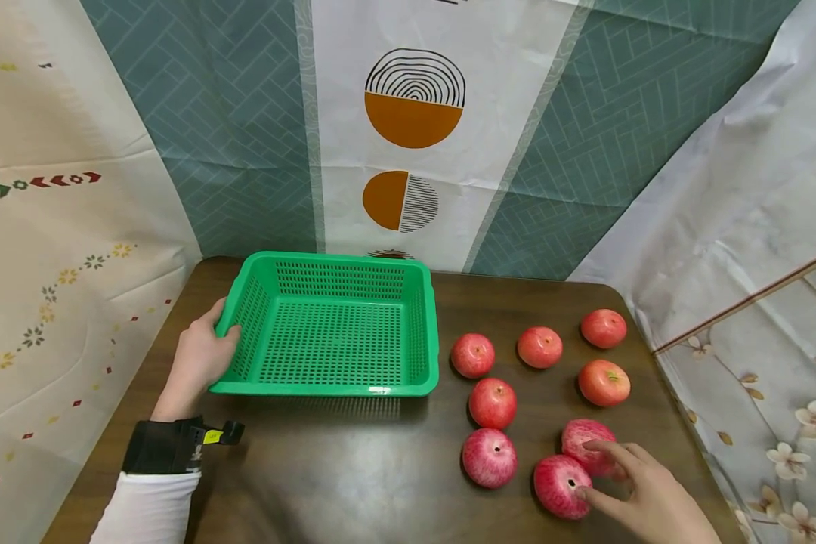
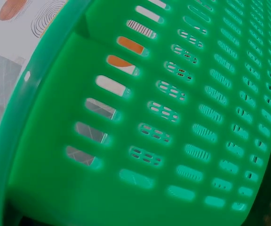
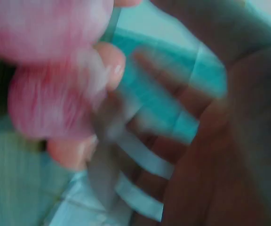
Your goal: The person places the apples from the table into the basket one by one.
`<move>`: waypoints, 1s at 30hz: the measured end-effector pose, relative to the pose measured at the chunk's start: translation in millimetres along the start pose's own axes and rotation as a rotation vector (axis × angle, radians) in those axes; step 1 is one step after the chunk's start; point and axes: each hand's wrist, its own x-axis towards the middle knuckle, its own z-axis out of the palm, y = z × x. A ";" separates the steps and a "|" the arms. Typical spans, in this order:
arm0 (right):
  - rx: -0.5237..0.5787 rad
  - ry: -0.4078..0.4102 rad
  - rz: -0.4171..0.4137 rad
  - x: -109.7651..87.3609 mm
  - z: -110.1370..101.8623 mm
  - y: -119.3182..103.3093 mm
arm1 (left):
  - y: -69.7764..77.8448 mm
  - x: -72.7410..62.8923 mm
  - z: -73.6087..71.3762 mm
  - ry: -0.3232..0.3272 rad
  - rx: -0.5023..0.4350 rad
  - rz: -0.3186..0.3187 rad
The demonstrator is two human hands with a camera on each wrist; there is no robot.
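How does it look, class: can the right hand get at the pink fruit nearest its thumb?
Probably yes: the right hand is close beside the pink fruit, thumb and fingers apart, and nothing shows in the way; whether they touch is unclear.

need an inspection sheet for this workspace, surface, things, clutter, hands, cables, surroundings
surface: brown table, glossy
basket: green, perforated, no fruit inside
fruits: eight, reddish, on the table right of the basket
clutter: nothing seen
left hand: grips the basket's left rim; black band on wrist
right hand: fingers spread at the two nearest fruits; firm contact unclear, wrist view blurred
cables: nothing seen
surroundings: patterned cloths behind and on both sides
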 end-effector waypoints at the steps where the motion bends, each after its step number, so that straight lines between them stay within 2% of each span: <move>1: -0.032 -0.017 0.049 -3.0 2.8 -4.3 | -0.4 -0.6 0.4 0.000 0.004 0.002; 3: -0.076 -0.061 0.147 -7.7 8.6 -13.1 | -1.0 -0.9 1.3 0.003 0.009 0.009; 6: -0.106 -0.127 0.247 -10.0 16.6 -22.2 | -1.0 -0.8 1.3 0.012 0.018 0.023; 11: -0.108 -0.140 0.326 -8.4 26.9 -30.2 | -1.5 0.1 0.6 0.010 0.018 0.025; 19: -0.098 -0.084 0.361 -7.6 42.8 -40.9 | -1.3 0.7 1.3 0.016 0.015 0.028; 25: -0.093 -0.136 0.415 -3.4 56.5 -44.9 | 0.0 0.4 1.6 0.028 0.005 0.039; 30: -0.056 -0.142 0.390 0.1 67.5 -48.4 | 1.1 0.0 1.4 0.021 0.006 0.031</move>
